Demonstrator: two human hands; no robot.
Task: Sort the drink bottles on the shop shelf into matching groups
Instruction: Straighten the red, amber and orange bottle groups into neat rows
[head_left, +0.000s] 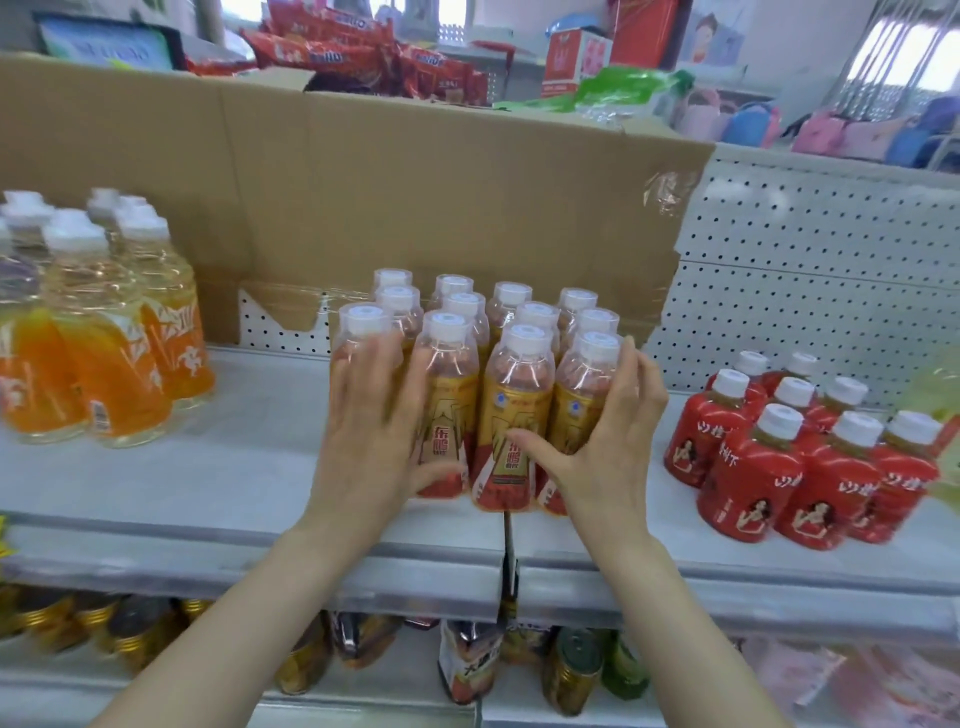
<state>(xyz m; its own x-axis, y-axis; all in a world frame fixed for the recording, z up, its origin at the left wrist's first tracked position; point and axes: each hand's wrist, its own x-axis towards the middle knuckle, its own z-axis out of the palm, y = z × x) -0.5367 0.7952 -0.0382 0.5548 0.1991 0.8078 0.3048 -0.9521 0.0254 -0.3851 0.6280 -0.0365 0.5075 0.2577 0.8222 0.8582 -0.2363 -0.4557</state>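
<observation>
Both hands bracket the block of gold-labelled bottles (515, 364) standing mid-way along the shelf (218, 467). The left hand (379, 431) lies flat, fingers straight, against its left front bottles. The right hand (605, 452), fingers spread and lightly bent, presses its right side. Neither seems to clasp a bottle, though blur hampers judgement. Orange bottles (104, 343) stand well to the left and red bottles (800, 462) to the right.

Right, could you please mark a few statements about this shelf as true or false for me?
1. Both the left hand and the right hand touch the gold-labelled bottles. True.
2. The red-labelled bottles stand left of that group. False: they stand to its right; the orange-labelled bottles are on the left.
3. The gold-labelled bottles have white caps. True.
4. One hand holds a red-labelled bottle. False: neither touches them.
</observation>
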